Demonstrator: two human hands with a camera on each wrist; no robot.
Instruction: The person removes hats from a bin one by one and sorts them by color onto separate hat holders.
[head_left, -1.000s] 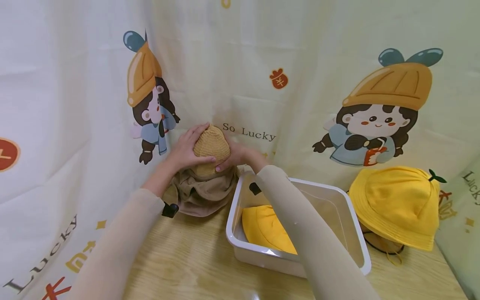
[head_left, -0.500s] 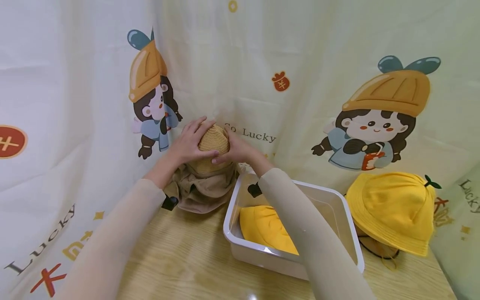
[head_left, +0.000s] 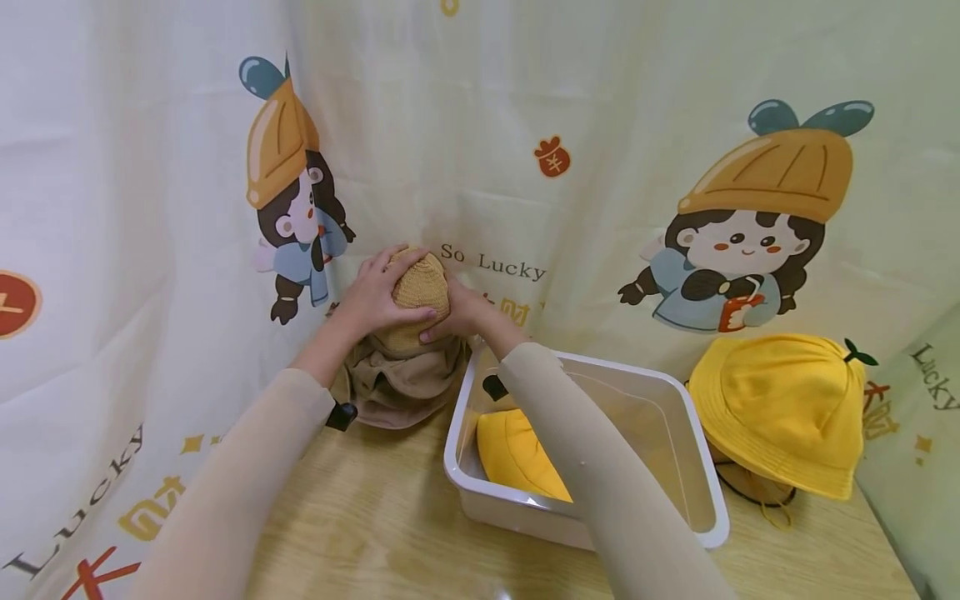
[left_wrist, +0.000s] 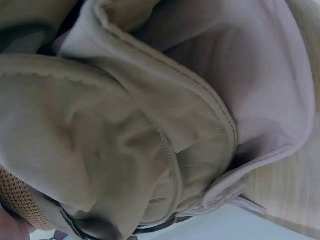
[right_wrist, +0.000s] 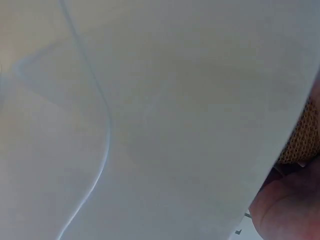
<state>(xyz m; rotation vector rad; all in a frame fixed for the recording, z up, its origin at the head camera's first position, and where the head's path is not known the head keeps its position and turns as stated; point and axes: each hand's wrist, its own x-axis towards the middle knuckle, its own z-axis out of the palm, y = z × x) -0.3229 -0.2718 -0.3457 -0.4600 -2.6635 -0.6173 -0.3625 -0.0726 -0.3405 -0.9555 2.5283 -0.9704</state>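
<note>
Between both hands is a tan knitted hat (head_left: pixel 422 287), sitting on top of folded khaki cloth hats (head_left: pixel 401 387) in the corner. My left hand (head_left: pixel 372 298) holds its left side, with the thumb across the front and the fingers over the upper edge. On the opposite side my right hand (head_left: pixel 467 310) grips it, its thumb at the lower front and its other fingers hidden behind. The left wrist view is filled by the khaki brims (left_wrist: pixel 150 115), a strip of knit (left_wrist: pixel 20 197) showing at the lower left. At the right wrist view's edge, the knit (right_wrist: pixel 302 132) appears beside my hand.
A white plastic bin (head_left: pixel 517 517) stands right of the khaki hats, under my right forearm, with a yellow hat (head_left: pixel 517 454) inside. Right of it, another yellow bucket hat (head_left: pixel 780 408) with a green sprout rests on a stand. A printed curtain (head_left: pixel 600 192) hangs behind the wooden table (head_left: pixel 375 525).
The hands stay around the knitted hat, with slight shifts of the fingers and thumbs. The head view sways a little; the bin and the hats keep their places.
</note>
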